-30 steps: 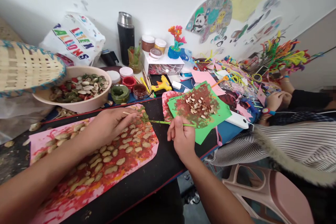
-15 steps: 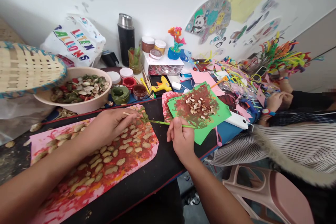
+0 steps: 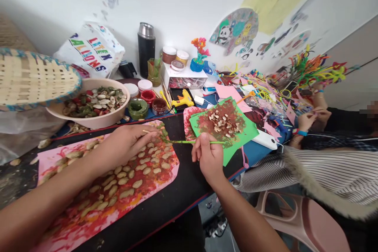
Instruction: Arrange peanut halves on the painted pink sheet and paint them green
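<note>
Currently, the work on the pink sheet [image 3: 173, 172] appears well advanced but not complete. The sheet lies on the table [image 3: 189, 177], partly under the left forearm. Red and orange paint covers most of the visible surface, and peanut shells [image 3: 137, 184] are spread across it in loose rows. Green paint [image 3: 162, 130] is present at the far right corner, beside the left hand.

Status of hands: the left hand [image 3: 130, 143] is above the sheet, fingers closed on a thin pale stick [image 3: 145, 131]; its far end cannot be made out. The right hand [image 3: 209, 155] grips a green stick [image 3: 186, 141] between thumb and fingers, with one end near the green paint.

Remaining, by judgement: most shells in view show a tan surface without green, and bare pink shows along the margins. Whether either area requires paint cannot be determined. The area beneath the left forearm is hidden. Nearby, the open green paint jar [image 3: 138, 113] stands beyond the sheet, and the green sheet [image 3: 251, 129] carries smaller shells.
</note>
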{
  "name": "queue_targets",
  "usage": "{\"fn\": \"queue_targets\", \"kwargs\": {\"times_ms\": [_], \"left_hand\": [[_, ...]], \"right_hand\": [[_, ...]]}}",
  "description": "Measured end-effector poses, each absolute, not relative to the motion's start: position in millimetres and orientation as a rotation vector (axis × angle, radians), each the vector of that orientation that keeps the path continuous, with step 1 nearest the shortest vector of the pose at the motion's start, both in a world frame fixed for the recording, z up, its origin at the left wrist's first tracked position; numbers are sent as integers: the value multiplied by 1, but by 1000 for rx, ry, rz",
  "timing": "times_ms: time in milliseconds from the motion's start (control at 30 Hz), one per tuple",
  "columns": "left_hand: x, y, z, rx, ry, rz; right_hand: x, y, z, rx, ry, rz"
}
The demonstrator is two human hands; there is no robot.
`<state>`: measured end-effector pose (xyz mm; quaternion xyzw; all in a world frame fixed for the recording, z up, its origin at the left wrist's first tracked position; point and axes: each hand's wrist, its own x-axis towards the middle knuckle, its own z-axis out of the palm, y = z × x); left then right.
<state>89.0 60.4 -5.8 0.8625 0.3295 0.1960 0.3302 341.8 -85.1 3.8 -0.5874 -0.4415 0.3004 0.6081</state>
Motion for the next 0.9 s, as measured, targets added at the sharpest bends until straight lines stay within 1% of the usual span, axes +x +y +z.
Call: {"fn": "queue_targets", "kwargs": {"times_ms": [267,400,567,767,900], "left_hand": [[81,68,7,2172,839,522],[67,73,31,2169,836,514],[43,81,61,2112,1020,639],[14,92,81,2121,1250,662],[5,96,88,2150,1313,674]], "right_hand": [[338,-49,36,-1224,-1040,681],[327,-24,43,-1201,-1061,697],[312,9,51,-1266,-1201,693],[295,51,39,-1307,-1462,615],[287,70,26,-1323,-1626,620]]}}
